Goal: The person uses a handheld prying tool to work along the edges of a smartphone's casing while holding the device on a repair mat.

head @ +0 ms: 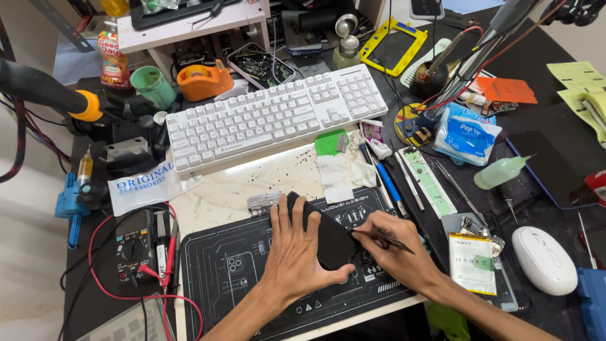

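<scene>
A dark workbench (pixel 555 316) carried everything. A black repair mat (pixel 233 278) lay at its near middle, with a white keyboard (pixel 278 117) beyond it. At the left sat a multimeter (pixel 134 245) with red leads, and farther back an orange tape dispenser (pixel 203 80). To the right lay a white mouse (pixel 544 259), a phone battery (pixel 471 263), a green squeeze bottle (pixel 502 172) and a blue tissue pack (pixel 468 134).

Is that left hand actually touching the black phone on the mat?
Touching. The head view shows the left hand pressed flat on the black phone, fingers over its left edge and thumb along its lower end.
</scene>
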